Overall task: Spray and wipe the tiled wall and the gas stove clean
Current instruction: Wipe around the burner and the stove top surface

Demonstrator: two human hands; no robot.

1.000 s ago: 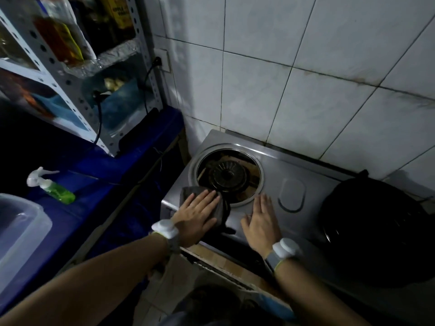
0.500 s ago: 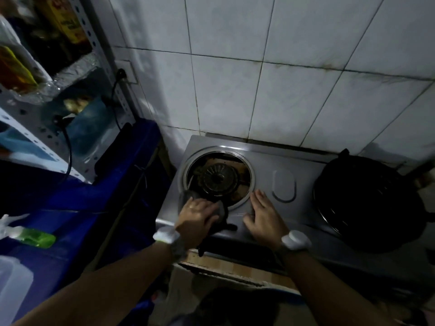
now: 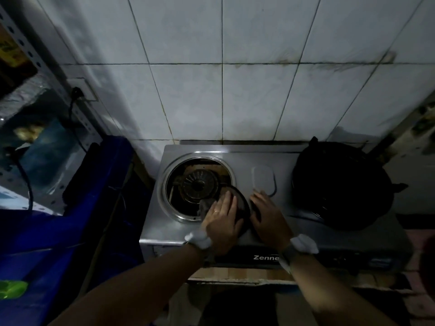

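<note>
The steel gas stove (image 3: 242, 158) stands against the white tiled wall (image 3: 235, 95), which has dark stains along its grout lines. The left burner (image 3: 199, 185) lies uncovered inside a round steel ring. My left hand (image 3: 222, 218) presses a dark grey cloth (image 3: 241, 204) flat on the stove top at the ring's right front edge. My right hand (image 3: 268, 217) rests palm down on the steel just right of the cloth, fingers spread.
A black wok (image 3: 341, 184) covers the right burner. A blue-covered counter (image 3: 70, 220) lies left of the stove, with a green spray bottle (image 3: 11, 289) at the frame's left edge. A metal shelf (image 3: 35, 67) with a plugged cable stands at far left.
My view has swung right and turned squarely to the wall. My left hand has slid the cloth rightwards along the front of the burner ring. The right hand stays on the stove.
</note>
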